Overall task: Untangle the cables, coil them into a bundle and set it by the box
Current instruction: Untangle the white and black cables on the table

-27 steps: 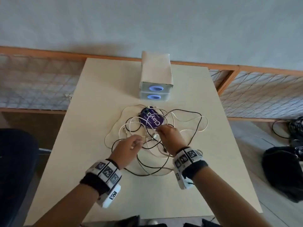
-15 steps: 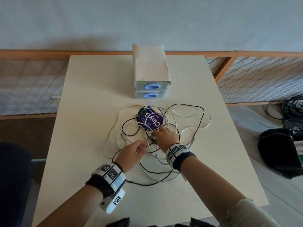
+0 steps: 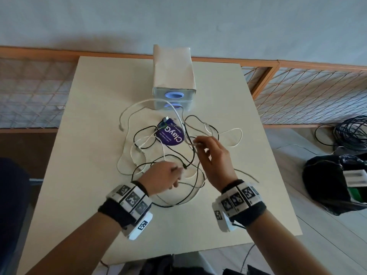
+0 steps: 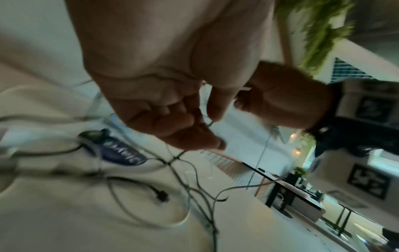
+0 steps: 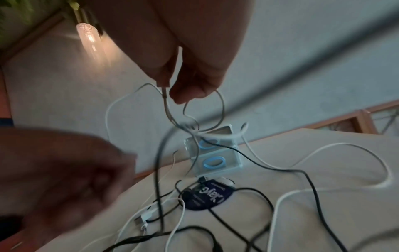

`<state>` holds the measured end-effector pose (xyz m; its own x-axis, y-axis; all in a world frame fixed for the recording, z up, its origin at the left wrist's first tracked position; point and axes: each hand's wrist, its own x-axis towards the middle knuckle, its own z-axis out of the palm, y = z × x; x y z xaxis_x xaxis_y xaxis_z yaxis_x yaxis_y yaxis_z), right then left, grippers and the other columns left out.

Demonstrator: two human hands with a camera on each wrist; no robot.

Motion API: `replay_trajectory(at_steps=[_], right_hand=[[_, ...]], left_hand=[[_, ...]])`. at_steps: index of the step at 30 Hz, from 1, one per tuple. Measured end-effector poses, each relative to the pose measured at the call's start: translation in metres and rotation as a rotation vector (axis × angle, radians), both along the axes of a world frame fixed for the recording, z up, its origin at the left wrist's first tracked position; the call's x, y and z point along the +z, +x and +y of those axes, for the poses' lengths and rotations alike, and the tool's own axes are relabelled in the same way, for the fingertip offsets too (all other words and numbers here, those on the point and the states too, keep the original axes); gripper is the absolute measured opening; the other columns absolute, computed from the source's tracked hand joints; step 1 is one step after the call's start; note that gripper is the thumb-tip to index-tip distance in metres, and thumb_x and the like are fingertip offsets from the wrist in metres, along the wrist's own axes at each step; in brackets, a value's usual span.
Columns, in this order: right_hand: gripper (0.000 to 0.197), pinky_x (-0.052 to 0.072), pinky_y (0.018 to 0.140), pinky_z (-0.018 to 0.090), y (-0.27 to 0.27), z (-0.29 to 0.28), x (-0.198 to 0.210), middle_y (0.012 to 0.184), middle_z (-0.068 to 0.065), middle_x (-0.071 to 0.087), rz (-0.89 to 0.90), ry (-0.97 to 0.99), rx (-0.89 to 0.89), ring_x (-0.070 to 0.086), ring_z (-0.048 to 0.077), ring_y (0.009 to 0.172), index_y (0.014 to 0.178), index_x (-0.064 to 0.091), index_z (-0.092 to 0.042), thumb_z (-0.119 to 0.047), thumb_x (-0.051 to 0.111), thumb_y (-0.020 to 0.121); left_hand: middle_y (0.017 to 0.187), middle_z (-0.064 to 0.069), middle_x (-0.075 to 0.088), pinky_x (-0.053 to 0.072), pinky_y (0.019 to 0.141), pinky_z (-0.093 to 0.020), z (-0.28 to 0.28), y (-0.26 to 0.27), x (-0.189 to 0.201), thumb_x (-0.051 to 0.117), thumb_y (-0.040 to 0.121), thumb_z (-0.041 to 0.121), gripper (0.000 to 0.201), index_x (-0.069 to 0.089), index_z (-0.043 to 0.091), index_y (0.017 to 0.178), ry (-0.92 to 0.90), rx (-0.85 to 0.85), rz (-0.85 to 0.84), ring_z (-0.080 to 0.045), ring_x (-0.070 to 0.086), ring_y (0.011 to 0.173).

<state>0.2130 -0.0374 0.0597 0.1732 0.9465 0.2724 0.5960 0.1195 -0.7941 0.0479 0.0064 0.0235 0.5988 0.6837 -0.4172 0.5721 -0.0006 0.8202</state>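
Fingers [image 5: 190, 90] of the right hand [image 3: 213, 155] pinch a white cable end, raised above the tangle; in the right wrist view the plug hangs just below thumb and forefinger. Fingers [image 3: 176, 172] of the left hand [image 3: 161, 178] curl round a thin dark strand low over the near part of the tangle, though blur hides exactly how they pinch it.

Largest in view, the pale desk [image 3: 83, 135] carries everything. At its far edge stands the box [image 3: 173, 74], a tall pack wrapped in plain paper on top, its near face showing two clear stacked compartments, each with a blue oval ring. Just near of the box lie the tangled cables [image 3: 158, 155], black and white strands looped over one another across the middle of the desk; one white strand [image 3: 139, 105] arcs up in front of the box's lower face. Among the cables, under several strands, sits a round purple sticker [image 3: 171, 135] printed "Clay" in large white letters, followed by a small G-like mark; the smaller lines of print are too fine to read.

Both wrists wear bands with black-and-white square markers [image 3: 131, 199].
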Motion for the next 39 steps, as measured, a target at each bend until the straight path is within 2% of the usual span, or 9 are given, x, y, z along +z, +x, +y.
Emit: replay_trajectory(at_steps=[7,11,15,21,23,26,32,35,39], right_hand=[[0.017,0.049,0.080,0.026,0.010,-0.038,-0.014,0.093,-0.001,0.067,0.005,-0.017,0.058,0.061,0.014,0.087,0.100,0.066,-0.012,-0.012,0.059,0.084],[0.014,0.047,0.090,0.020,0.024,-0.070,-0.015,0.102,-0.006,0.064,-0.048,0.079,0.139,0.060,0.014,0.099,0.098,0.067,-0.013,-0.009,0.061,0.087],[0.013,0.051,0.083,0.024,0.037,-0.124,-0.035,0.097,-0.002,0.070,-0.044,-0.119,0.309,0.063,0.008,0.092,0.099,0.066,-0.018,-0.017,0.060,0.088],[0.031,0.047,0.092,0.022,0.038,-0.111,-0.042,0.109,-0.004,0.067,0.157,-0.604,0.257,0.062,0.006,0.102,0.118,0.056,-0.021,-0.026,0.059,0.088],[0.022,0.048,0.081,0.021,0.021,-0.096,-0.039,0.096,0.000,0.071,0.052,-0.625,0.317,0.065,0.012,0.089,0.112,0.057,-0.017,-0.027,0.051,0.092],[0.022,0.046,0.070,0.027,0.003,-0.096,-0.039,0.074,0.008,0.067,-0.027,-0.591,0.306,0.062,0.022,0.070,0.096,0.061,-0.008,-0.015,0.040,0.095],[0.023,0.045,0.058,0.014,-0.003,-0.165,-0.071,0.067,0.006,0.066,0.039,-0.823,0.273,0.065,0.027,0.068,0.092,0.061,-0.012,-0.009,0.038,0.093],[0.022,0.043,0.064,0.010,-0.007,-0.169,-0.073,0.076,0.003,0.067,-0.006,-0.910,0.256,0.066,0.023,0.078,0.094,0.064,-0.014,-0.012,0.041,0.092],[0.026,0.047,0.085,0.029,-0.025,-0.138,-0.060,0.096,0.003,0.071,0.084,-0.785,0.119,0.065,0.019,0.091,0.110,0.061,-0.018,-0.031,0.054,0.089]], left_hand=[[0.088,-0.001,0.069,0.048,0.075,-0.031,-0.029,0.043,0.028,0.035,0.095,0.020,0.026,0.061,0.014,0.094,-0.609,0.407,-0.561,-0.011,0.064,0.079],[0.082,-0.005,0.068,0.047,0.077,-0.031,-0.039,0.049,0.026,0.050,0.079,0.013,0.018,0.062,0.008,0.092,-0.725,0.528,-0.701,-0.015,0.062,0.075],[0.073,-0.005,0.069,0.051,0.069,-0.027,-0.047,0.047,0.013,0.048,0.091,0.012,0.015,0.061,0.008,0.085,-0.739,0.843,-0.738,-0.016,0.064,0.070],[0.100,-0.007,0.071,0.048,0.087,-0.035,-0.099,0.050,-0.008,0.045,0.096,0.025,0.019,0.063,0.022,0.091,-0.489,0.591,-0.454,-0.020,0.066,0.096],[0.093,-0.015,0.067,0.047,0.074,-0.033,-0.108,0.054,-0.013,0.047,0.095,0.027,0.019,0.065,0.022,0.092,-0.417,0.620,-0.406,-0.017,0.064,0.076],[0.081,-0.007,0.063,0.040,0.051,-0.026,-0.101,0.054,-0.013,0.045,0.094,0.019,0.018,0.063,0.016,0.093,-0.592,0.681,-0.587,-0.012,0.056,0.056],[0.068,0.001,0.072,0.049,0.054,-0.020,-0.063,0.036,-0.004,0.042,0.095,0.012,0.020,0.059,0.010,0.085,-0.846,0.858,-0.798,-0.007,0.063,0.055],[0.058,0.006,0.069,0.037,0.047,-0.016,-0.071,0.035,-0.006,0.043,0.095,0.014,0.020,0.058,0.012,0.083,-0.728,0.786,-0.671,-0.002,0.051,0.043],[0.066,0.007,0.073,0.039,0.057,-0.022,-0.096,0.027,-0.010,0.039,0.097,0.019,0.025,0.061,0.017,0.083,-0.650,0.612,-0.537,-0.006,0.061,0.060]])
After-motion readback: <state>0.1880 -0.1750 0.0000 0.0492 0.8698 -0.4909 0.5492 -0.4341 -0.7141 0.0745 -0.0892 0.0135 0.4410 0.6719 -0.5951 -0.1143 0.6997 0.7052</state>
